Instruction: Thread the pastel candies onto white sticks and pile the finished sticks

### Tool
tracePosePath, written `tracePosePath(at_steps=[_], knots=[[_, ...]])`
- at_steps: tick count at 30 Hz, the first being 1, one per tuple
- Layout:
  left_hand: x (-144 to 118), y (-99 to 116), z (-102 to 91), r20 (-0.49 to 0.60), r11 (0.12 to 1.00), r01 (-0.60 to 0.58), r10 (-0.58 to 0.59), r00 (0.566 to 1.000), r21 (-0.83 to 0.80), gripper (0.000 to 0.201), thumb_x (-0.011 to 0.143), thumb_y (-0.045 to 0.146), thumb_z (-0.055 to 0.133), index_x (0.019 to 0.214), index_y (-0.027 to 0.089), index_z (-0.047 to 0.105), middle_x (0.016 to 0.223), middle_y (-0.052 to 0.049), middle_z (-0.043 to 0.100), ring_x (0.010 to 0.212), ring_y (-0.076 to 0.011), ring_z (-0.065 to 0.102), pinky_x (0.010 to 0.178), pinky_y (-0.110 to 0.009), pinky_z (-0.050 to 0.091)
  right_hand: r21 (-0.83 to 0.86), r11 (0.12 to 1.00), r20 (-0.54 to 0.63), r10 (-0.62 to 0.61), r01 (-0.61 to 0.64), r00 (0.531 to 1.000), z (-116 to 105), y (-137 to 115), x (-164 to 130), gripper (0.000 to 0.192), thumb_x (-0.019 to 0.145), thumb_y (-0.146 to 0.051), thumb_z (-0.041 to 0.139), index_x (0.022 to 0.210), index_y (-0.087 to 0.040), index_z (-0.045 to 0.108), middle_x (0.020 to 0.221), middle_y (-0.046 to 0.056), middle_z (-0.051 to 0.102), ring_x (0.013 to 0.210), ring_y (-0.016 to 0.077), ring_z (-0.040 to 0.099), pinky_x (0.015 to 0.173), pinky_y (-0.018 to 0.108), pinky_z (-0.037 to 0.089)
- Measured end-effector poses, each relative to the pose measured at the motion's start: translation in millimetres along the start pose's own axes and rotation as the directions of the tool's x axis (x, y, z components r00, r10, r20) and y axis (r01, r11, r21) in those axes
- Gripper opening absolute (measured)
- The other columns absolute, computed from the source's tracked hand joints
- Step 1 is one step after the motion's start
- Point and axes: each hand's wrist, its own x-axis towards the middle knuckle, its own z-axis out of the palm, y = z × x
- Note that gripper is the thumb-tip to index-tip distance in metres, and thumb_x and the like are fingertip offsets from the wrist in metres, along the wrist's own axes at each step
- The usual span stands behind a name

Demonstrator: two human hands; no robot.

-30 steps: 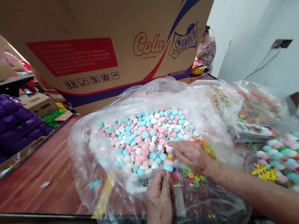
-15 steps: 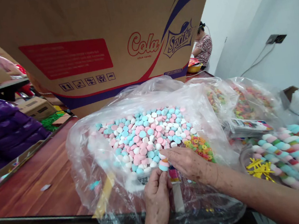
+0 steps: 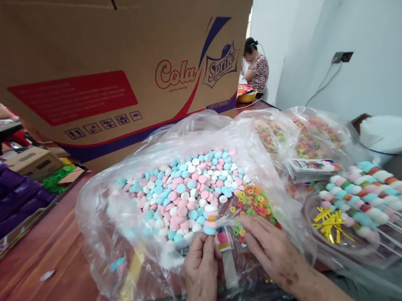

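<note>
My left hand (image 3: pixel 201 267) pinches the lower end of a candy skewer (image 3: pixel 210 221), a short upright stack of white, orange, pink and blue pieces. Beyond it a pile of pink, blue and white round candies (image 3: pixel 180 192) lies on a clear plastic bag (image 3: pixel 100 221). My right hand (image 3: pixel 277 251), fingers stretched out, reaches to the near edge of some colourful ring candies (image 3: pixel 253 202) right of that pile. I see nothing held in it, though its fingertips are partly hidden. Between the hands lies a small printed packet (image 3: pixel 224 239).
A large carton (image 3: pixel 93 51) stands behind the pile. On the right are a tub of yellow ties (image 3: pixel 329 225), finished candy skewers (image 3: pixel 369 193), a stack of printed cards (image 3: pixel 313 168) and bagged ring candies (image 3: pixel 305 135). A person (image 3: pixel 259 67) sits farther back.
My right hand has left the top of the skewer and moved right and down to the ring candies. The skewer now shows another white piece on top. The whole view has shifted slightly.
</note>
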Motion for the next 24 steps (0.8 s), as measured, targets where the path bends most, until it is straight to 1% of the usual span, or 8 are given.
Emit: tracePosePath(at_steps=[3, 5, 7, 11, 16, 19, 21, 24], knots=[[4, -6, -2.1, 0.056, 0.998, 0.016, -0.013, 0.998, -0.058, 0.040, 0.080, 0.052, 0.064, 0.063, 0.017, 0.053, 0.042, 0.010, 0.037, 0.035, -0.0039, 0.025, 0.036, -0.016, 0.015, -0.051, 0.996, -0.001, -0.069, 0.069, 0.998, 10, 5, -14, 0.033, 0.092, -0.008, 0.041, 0.121, -0.012, 0.057, 0.106, 0.012, 0.069, 0.097, 0.0238, 0.064, 0.086, 0.041, 0.057], [5, -8, -2.4, 0.049, 0.997, 0.006, -0.003, 0.999, -0.071, 0.038, 0.080, 0.051, 0.065, 0.066, 0.017, 0.054, 0.044, 0.009, 0.041, 0.035, -0.0033, 0.025, 0.036, -0.015, 0.016, -0.047, 0.990, 0.002, -0.132, 0.132, 0.991, 12, 6, -18, 0.031, 0.092, -0.006, 0.040, 0.116, -0.012, 0.059, 0.103, 0.012, 0.069, 0.094, 0.0231, 0.064, 0.084, 0.041, 0.057], [5, -7, -1.9, 0.036, 0.997, -0.003, 0.006, 0.999, -0.081, 0.036, 0.081, 0.049, 0.065, 0.069, 0.017, 0.055, 0.048, 0.009, 0.046, 0.036, -0.0029, 0.026, 0.037, -0.015, 0.016, -0.025, 0.986, 0.001, -0.163, 0.163, 0.987, 12, 6, -19, 0.030, 0.092, -0.006, 0.040, 0.113, -0.013, 0.060, 0.102, 0.012, 0.069, 0.093, 0.0227, 0.063, 0.084, 0.040, 0.056], [4, -4, -0.9, 0.018, 0.996, -0.011, 0.013, 1.000, -0.085, 0.035, 0.081, 0.047, 0.065, 0.070, 0.017, 0.054, 0.052, 0.008, 0.051, 0.035, -0.0020, 0.027, 0.037, -0.015, 0.017, 0.020, 0.987, 0.008, -0.157, 0.157, 0.988, 10, 6, -18, 0.030, 0.092, -0.006, 0.039, 0.110, -0.014, 0.062, 0.100, 0.011, 0.069, 0.093, 0.0227, 0.062, 0.084, 0.040, 0.055], [5, -4, -2.2, 0.023, 0.998, 0.001, 0.000, 1.000, -0.069, 0.037, 0.080, 0.049, 0.067, 0.068, 0.016, 0.054, 0.046, 0.009, 0.044, 0.035, -0.0024, 0.027, 0.036, -0.014, 0.016, 0.091, 0.986, 0.019, -0.142, 0.140, 0.990, 12, 6, -16, 0.027, 0.092, -0.006, 0.039, 0.100, -0.016, 0.063, 0.091, 0.009, 0.067, 0.087, 0.0209, 0.060, 0.081, 0.037, 0.054], [5, -3, -3.0, 0.035, 0.997, 0.036, -0.034, 0.999, -0.062, 0.039, 0.079, 0.051, 0.068, 0.066, 0.017, 0.053, 0.044, 0.010, 0.041, 0.035, -0.0025, 0.027, 0.036, -0.013, 0.018, 0.115, 0.987, 0.026, -0.120, 0.116, 0.992, 13, 6, -15, 0.028, 0.092, -0.004, 0.038, 0.097, -0.016, 0.063, 0.088, 0.008, 0.065, 0.085, 0.0204, 0.058, 0.080, 0.035, 0.052], [4, -1, -2.9, 0.021, 0.996, 0.064, -0.063, 0.998, -0.062, 0.042, 0.076, 0.053, 0.070, 0.064, 0.016, 0.053, 0.045, 0.010, 0.043, 0.035, -0.0017, 0.026, 0.035, -0.012, 0.018, 0.139, 0.985, 0.042, -0.106, 0.100, 0.993, 14, 6, -14, 0.028, 0.091, -0.005, 0.037, 0.094, -0.016, 0.062, 0.087, 0.008, 0.064, 0.083, 0.0203, 0.057, 0.078, 0.035, 0.051], [5, 2, -1.9, 0.000, 0.993, 0.098, -0.098, 0.995, -0.071, 0.044, 0.070, 0.055, 0.075, 0.066, 0.016, 0.056, 0.050, 0.008, 0.050, 0.035, -0.0004, 0.027, 0.036, -0.011, 0.018, 0.159, 0.980, 0.036, -0.126, 0.119, 0.991, 18, 8, -14, 0.024, 0.091, -0.007, 0.038, 0.090, -0.016, 0.060, 0.087, 0.007, 0.064, 0.079, 0.0197, 0.055, 0.074, 0.033, 0.050]])
